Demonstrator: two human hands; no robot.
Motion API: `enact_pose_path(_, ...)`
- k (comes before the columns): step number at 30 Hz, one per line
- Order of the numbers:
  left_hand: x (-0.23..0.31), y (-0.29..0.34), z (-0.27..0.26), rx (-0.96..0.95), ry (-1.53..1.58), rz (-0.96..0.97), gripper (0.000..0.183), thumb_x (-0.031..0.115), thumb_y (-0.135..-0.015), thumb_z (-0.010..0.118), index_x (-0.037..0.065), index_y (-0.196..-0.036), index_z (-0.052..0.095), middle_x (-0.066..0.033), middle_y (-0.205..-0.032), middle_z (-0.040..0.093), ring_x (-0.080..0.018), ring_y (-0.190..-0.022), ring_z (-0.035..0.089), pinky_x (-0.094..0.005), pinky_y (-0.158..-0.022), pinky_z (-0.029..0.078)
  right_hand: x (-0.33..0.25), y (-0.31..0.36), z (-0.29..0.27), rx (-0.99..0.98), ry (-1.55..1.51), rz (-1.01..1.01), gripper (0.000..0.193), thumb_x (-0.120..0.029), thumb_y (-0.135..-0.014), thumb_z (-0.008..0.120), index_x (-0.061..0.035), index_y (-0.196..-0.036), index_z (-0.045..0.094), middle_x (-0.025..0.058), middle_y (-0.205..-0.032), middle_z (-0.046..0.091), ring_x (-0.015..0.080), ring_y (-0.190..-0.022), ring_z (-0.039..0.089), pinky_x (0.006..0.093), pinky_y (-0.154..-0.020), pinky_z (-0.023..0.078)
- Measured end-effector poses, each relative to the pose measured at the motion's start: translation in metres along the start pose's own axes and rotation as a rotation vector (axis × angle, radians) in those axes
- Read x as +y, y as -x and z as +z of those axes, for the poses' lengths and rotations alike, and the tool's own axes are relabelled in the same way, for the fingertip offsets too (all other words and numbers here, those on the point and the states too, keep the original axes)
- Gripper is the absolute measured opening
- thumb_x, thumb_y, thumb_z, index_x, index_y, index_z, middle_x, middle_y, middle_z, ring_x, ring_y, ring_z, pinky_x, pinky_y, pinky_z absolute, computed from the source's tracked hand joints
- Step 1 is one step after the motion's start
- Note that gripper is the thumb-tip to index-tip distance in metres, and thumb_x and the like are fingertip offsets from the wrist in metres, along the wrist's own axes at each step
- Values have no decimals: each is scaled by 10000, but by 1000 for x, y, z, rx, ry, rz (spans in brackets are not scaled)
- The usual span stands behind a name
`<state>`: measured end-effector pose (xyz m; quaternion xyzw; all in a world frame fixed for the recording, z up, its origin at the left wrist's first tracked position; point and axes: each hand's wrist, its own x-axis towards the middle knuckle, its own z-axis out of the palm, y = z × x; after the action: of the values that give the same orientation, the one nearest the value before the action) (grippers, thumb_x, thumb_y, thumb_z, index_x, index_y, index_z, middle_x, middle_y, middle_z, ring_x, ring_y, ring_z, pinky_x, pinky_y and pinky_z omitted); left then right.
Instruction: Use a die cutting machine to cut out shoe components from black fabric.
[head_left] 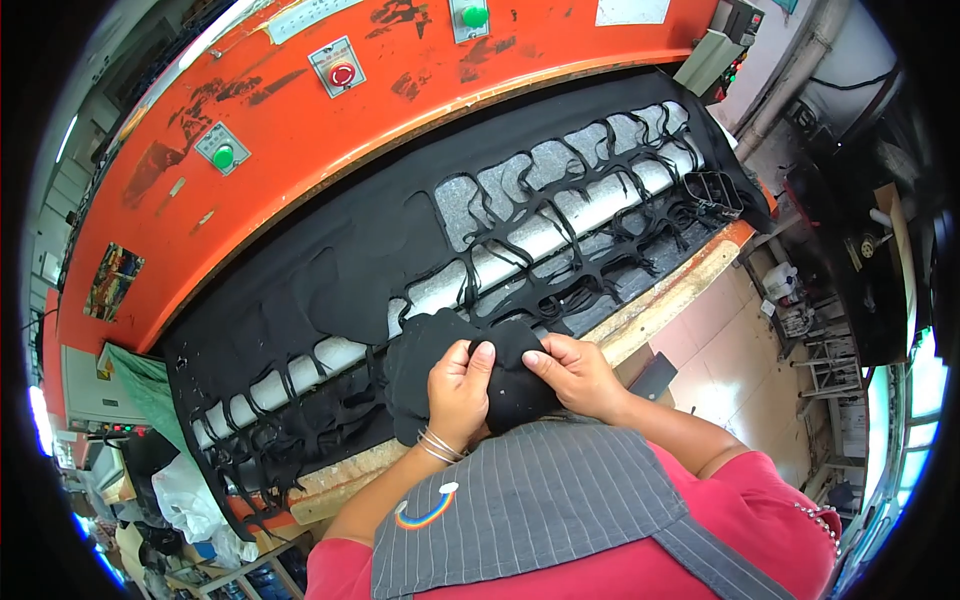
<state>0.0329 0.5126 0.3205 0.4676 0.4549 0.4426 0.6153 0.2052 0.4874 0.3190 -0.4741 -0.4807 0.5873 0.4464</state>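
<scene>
My left hand (460, 394) and my right hand (580, 376) are both closed on a bundle of black cut fabric pieces (516, 378), held close in front of my apron. Each thumb presses on top of the cloth, and the fingers beneath are mostly hidden. More of the dark pieces (408, 375) spread out to the left of my left hand. Just beyond, a black fabric sheet (370, 255) lies across the machine bed. Its right part is a web of narrow strips around cut-out openings (575, 265), with a pale grey surface showing through.
An orange machine (270, 110) spans the far side, with green buttons (222, 157) and a red button (341, 75). A worn wooden edge (670, 290) runs along the bed's front. White plastic bags (190, 505) hang at lower left; a wire basket (712, 193) sits at the bed's right end.
</scene>
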Motion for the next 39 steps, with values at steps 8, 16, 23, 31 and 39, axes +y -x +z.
enact_pose_path(8, 8, 3, -7, 123, -119, 127, 258, 223, -995, 510, 18, -862, 592, 39, -781, 566, -24, -697, 468, -185, -631, 394, -2, 2, 13, 115, 170, -97, 235, -220, -940, 605, -6, -842, 603, 10, -628, 550, 60, -613, 489, 267, -544, 431)
enact_pose_path(16, 29, 2, 0, -102, 267, -151, 256, 199, -926, 615, -21, -1053, 651, -39, -888, 675, -95, -800, 618, -228, -723, 504, -8, -10, 9, 91, 45, -125, 296, -242, -952, 590, -17, -768, 533, -11, -585, 489, 38, -595, 418, 261, -491, 378)
enact_pose_path(23, 36, 3, -14, -94, -482, 61, 183, 150, -868, 681, -18, -799, 665, -50, -656, 635, -43, -634, 551, -238, -555, 441, -9, -9, 17, 119, 310, -199, 358, -239, -957, 576, -25, -698, 454, 69, -536, 390, 84, -538, 348, 311, -456, 353)
enact_pose_path(31, 22, -16, -64, 254, 25, 49, 387, 349, -1002, 461, -1, -1136, 556, -40, -792, 593, -139, -727, 601, -285, -676, 500, 1, -5, 9, 173, 41, -114, 363, -249, -981, 543, -50, -698, 431, -31, -614, 373, 51, -606, 333, 260, -498, 337)
enact_pose_path(39, 17, 21, -11, -170, -4, -246, 223, 117, -849, 710, -42, -1000, 668, -40, -912, 688, -84, -802, 619, -237, -699, 519, -10, -11, 3, -110, -252, 130, 429, -219, -825, 754, 9, -1136, 566, 52, -1021, 635, 104, -927, 592, 268, -816, 492)
